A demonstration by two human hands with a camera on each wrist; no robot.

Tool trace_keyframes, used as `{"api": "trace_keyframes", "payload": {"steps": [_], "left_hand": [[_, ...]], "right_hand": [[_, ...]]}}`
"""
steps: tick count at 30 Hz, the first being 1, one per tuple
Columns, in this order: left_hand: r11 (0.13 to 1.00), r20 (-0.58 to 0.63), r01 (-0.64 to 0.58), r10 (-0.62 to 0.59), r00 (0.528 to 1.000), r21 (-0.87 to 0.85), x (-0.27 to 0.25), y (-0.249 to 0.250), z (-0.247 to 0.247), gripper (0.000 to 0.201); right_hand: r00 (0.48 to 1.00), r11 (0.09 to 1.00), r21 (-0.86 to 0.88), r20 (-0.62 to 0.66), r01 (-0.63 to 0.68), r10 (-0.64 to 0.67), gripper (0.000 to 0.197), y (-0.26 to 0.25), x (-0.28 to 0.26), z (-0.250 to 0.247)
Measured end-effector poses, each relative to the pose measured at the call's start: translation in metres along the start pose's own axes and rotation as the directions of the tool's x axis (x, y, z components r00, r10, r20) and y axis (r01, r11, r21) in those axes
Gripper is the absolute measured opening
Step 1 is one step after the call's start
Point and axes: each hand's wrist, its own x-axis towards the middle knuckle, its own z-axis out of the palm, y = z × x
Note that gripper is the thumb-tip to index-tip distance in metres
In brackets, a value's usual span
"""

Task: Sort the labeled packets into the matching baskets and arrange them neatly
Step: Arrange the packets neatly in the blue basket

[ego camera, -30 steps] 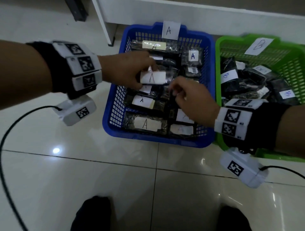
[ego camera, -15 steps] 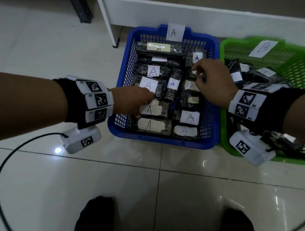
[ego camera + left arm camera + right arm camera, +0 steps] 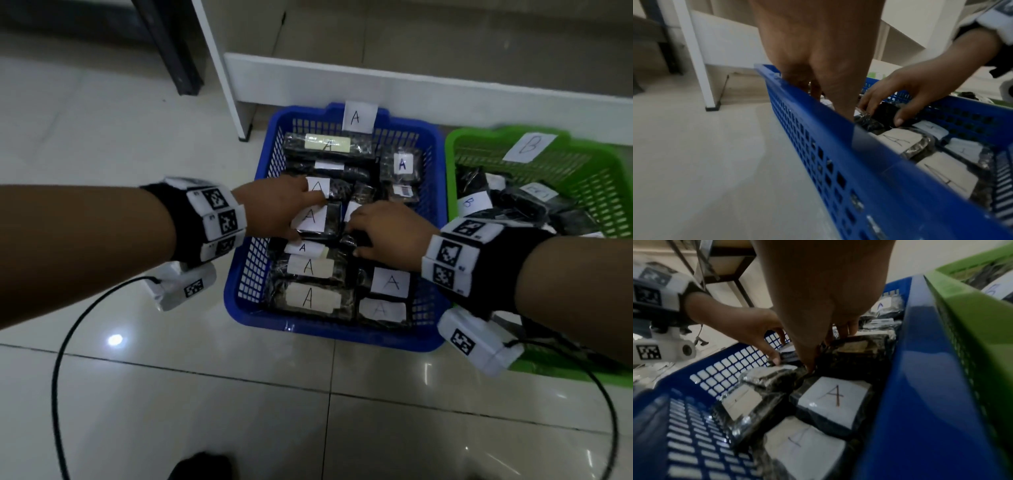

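Note:
The blue basket (image 3: 239, 301) tagged A holds rows of dark packets with white A labels. My left hand (image 3: 284, 212) reaches in from the left, index finger above and thumb below a packet labelled A (image 3: 310, 219) in the left column. My right hand (image 3: 383, 229) is beside it in the middle of the basket. In the left wrist view, its fingers (image 3: 869, 104) and thumb curl round a dark packet (image 3: 885, 112) whose label is hidden. The green basket (image 3: 582, 164) tagged B, on the right, holds dark packets with B labels.
A white frame leg (image 3: 219, 68) and a low white board (image 3: 411, 89) stand just behind the baskets. Black cables (image 3: 58, 359) trail from both wrist cameras over the glossy tiled floor. My shoe tip (image 3: 202, 466) shows at the bottom edge.
My right hand came back from the far right packets to the basket's middle and took hold of a dark packet. My left hand moved slightly farther in onto an A packet.

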Motion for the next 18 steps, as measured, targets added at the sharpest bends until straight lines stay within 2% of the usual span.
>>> {"api": "trace_keyframes", "payload": {"steps": [4,9,13,18], "left_hand": [[0.997,-0.028,0.022,-0.024,0.999,-0.08,0.001,0.0,0.007,0.074],[0.996,-0.032,0.014,-0.017,0.999,-0.087,0.001,-0.001,0.008,0.076],[0.985,-0.068,0.019,-0.031,0.997,-0.17,0.0,-0.001,0.008,0.079],[0.991,-0.096,-0.01,-0.003,0.995,-0.131,-0.002,-0.004,0.011,0.066]], "right_hand": [[1.0,0.998,-0.055,0.0,-0.002,0.002,0.057,0.001,-0.002,0.015],[0.999,0.996,-0.093,-0.038,-0.007,0.003,0.054,0.001,-0.003,0.017],[0.997,0.998,0.029,-0.054,-0.047,0.048,0.056,0.003,-0.005,0.019],[0.998,0.998,0.001,-0.025,-0.057,0.057,0.05,-0.001,-0.003,0.017]]}}
